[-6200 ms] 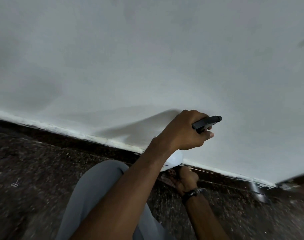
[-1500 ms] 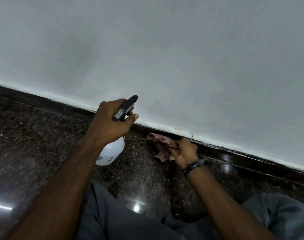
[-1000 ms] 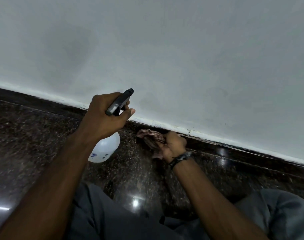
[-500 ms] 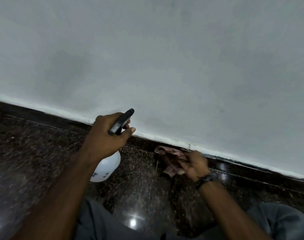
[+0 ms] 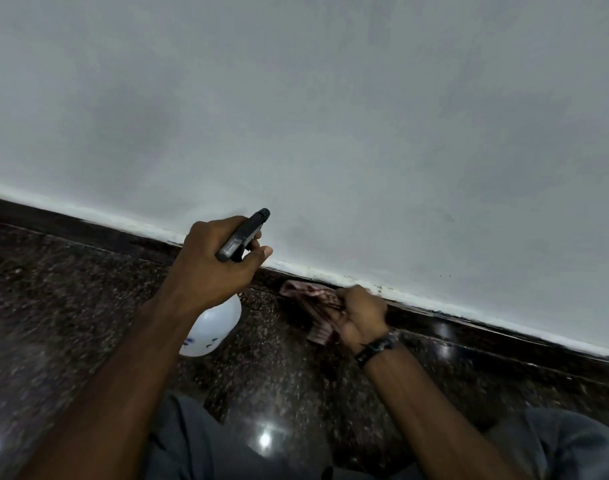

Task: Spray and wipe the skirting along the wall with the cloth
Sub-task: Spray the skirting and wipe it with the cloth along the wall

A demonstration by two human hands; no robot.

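Note:
My left hand (image 5: 216, 263) is closed around the black trigger head of a white spray bottle (image 5: 213, 329), held above the floor with its nozzle towards the wall. To its right, my right hand (image 5: 360, 315) grips a crumpled pinkish cloth (image 5: 313, 301) and presses it against the dark skirting (image 5: 469, 329). The skirting runs as a narrow dark stone band under the wall's white paint edge, sloping down to the right. A black band sits on my right wrist.
A plain grey-white wall (image 5: 331, 116) fills the upper view. The floor is dark speckled polished stone (image 5: 53, 306) with bright light reflections. My grey-trousered knees (image 5: 570, 445) sit low in the frame, close to the wall.
Over the last second my right hand slid the cloth to the right along the skirting. My left hand kept hold of the spray bottle with little change.

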